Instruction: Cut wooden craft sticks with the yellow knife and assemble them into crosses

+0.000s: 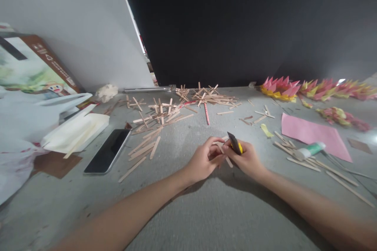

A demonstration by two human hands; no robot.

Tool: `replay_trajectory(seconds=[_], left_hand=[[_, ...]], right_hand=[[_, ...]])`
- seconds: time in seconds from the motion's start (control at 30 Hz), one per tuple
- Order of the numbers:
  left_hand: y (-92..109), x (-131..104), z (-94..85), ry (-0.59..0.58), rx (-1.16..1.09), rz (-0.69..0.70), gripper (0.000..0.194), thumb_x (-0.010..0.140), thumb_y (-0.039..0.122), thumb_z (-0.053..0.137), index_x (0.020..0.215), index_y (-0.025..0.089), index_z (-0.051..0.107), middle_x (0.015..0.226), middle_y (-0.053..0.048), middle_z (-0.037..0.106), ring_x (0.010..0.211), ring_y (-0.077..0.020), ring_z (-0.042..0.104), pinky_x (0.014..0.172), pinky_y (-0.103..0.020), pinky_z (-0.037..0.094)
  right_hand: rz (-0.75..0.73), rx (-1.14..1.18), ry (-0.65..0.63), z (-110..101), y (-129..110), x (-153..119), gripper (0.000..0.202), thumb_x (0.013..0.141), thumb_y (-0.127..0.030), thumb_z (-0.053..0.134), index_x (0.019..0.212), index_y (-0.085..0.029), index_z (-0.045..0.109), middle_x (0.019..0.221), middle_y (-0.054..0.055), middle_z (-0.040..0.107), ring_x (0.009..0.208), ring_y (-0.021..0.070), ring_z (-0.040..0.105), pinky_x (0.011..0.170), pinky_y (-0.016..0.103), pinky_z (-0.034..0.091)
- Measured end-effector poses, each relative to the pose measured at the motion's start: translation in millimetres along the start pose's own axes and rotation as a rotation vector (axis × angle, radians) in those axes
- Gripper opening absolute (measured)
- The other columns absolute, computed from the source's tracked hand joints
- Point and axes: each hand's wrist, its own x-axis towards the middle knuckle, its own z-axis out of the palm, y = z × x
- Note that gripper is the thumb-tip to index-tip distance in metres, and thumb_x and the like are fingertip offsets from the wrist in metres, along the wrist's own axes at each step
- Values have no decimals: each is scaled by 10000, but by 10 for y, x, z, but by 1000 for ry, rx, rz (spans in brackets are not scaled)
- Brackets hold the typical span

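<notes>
My left hand is closed, thumb and fingers pinching a pale wooden craft stick. My right hand is curled around a black and yellow utility knife that points up and away from me. Its thumb and fingertips meet the left fingers at the stick, whose middle they partly hide. Beyond the hands, a red and white patterned strip lies by a heap of craft sticks, several of them joined into crosses.
Left are a phone, a white paper tray and a plastic bag. Right are a glue tube, pink paper, loose sticks and folded pink and yellow paper pieces. A dark panel stands behind.
</notes>
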Motion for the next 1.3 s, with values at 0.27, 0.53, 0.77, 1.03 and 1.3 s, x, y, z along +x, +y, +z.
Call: replay_trajectory(seconds=[0.27,0.53,0.77,1.03,1.3], left_hand=[[-19,-4,24,25,-41,8,371,978,513,671,1122,187,566,771,-9,679,629,-132,636,618,-254,490],[89,4,9,155,-225,32,360,966,468,707,917,202,470,769,-46,748,610,-160,698,581,-271,527],[107,-17,7,133,-311,62,367,968,425,719,869,204,442,791,-67,774,611,-181,731,572,-289,560],[92,4,-16,38,-321,-45,365,972,461,693,896,202,447,748,-73,768,546,-183,720,499,-264,546],[46,-34,3,-147,-260,-178,386,1011,568,566,938,198,486,689,-91,751,472,-185,691,416,-235,507]], right_hand=[[61,181,-121,42,3,4,283,946,-473,702,851,-214,643,695,8,677,621,190,674,658,321,548],[18,-77,184,-67,136,47,291,963,-487,666,970,-201,718,794,13,675,698,168,586,654,268,459],[-58,-95,59,-71,102,80,271,948,-469,698,944,-206,764,865,36,672,798,198,624,748,297,480],[-53,-52,132,-77,148,64,382,1000,-519,619,789,-200,617,684,-29,481,612,133,417,594,268,355],[17,4,132,-79,155,30,431,991,-559,622,759,-203,556,646,-48,400,581,116,328,545,272,269]])
